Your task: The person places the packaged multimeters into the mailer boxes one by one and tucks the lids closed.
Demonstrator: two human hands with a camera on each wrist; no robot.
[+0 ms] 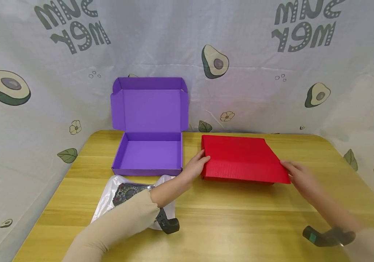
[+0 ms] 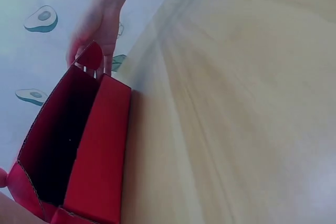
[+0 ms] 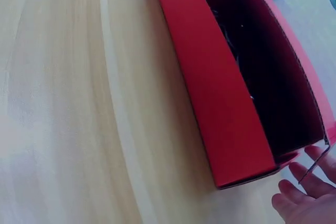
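Observation:
A red cardboard box [image 1: 239, 156] stands on the wooden table, its lid partly lowered. Both wrist views show a gap between the lid's front edge and the box's front wall [image 2: 102, 156]. My left hand [image 1: 196, 166] holds the lid's left edge, thumb on top. At the lid's front right corner, my right hand [image 1: 301, 178] grips the edge and side flap, with several fingers [image 3: 310, 182] beneath. Thin dark strands [image 3: 228, 38] show inside the box in the right wrist view; the rest of the interior is too dark to make out.
An open purple box [image 1: 151, 154] stands left of the red one, lid upright against the printed curtain [image 1: 160, 43]. In front of it, partly under my left forearm, lies a white plastic bag [image 1: 103, 202] with a dark patterned object [image 1: 126, 193].

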